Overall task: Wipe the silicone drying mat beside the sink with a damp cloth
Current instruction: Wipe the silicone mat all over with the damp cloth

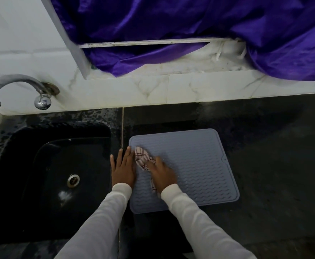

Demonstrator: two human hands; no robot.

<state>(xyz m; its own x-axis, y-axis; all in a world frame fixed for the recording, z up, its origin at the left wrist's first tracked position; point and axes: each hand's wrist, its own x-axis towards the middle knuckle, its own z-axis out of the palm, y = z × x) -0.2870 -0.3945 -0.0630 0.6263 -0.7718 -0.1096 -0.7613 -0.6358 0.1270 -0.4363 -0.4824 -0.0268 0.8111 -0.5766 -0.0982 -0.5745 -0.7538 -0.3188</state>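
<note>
A grey silicone drying mat with wavy ridges lies flat on the black countertop, just right of the sink. My right hand presses a pink cloth with dark checks onto the mat's left part; the hand is blurred. The cloth sticks out ahead of the fingers and trails back under the wrist. My left hand lies flat with fingers spread on the mat's left edge and the counter strip beside it, holding nothing. Both arms wear white sleeves.
A black sink with a metal drain sits left of the mat. A chrome tap comes out of the white tiled wall above it. Purple fabric hangs over the window ledge. Wet black counter extends right.
</note>
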